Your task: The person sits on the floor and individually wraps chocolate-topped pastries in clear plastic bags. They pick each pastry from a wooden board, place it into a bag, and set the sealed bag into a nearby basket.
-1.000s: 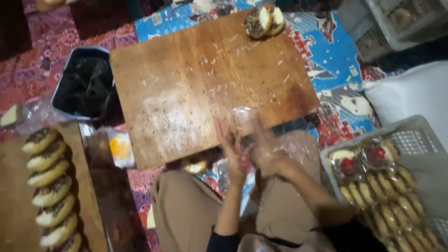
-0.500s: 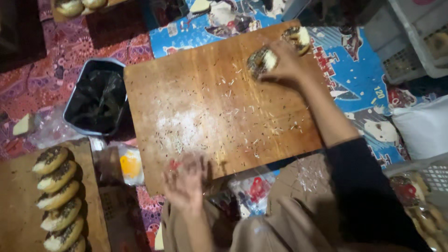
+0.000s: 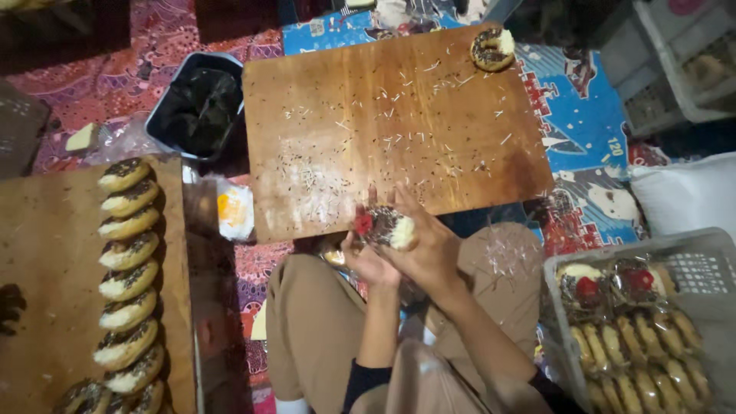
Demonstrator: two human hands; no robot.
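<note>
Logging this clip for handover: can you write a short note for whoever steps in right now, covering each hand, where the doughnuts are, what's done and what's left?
Left hand: under the topped doughnut, over the lap at the near edge of the wooden board.
Right hand: fingers closed on the same doughnut from the right.
Done: a row of sprinkled doughnuts lies on the left board; wrapped doughnuts fill the grey crate on the right.
Left: one topped doughnut sits at the board's far corner. Sprinkles are scattered on the board. A black tub stands left of it.
</note>
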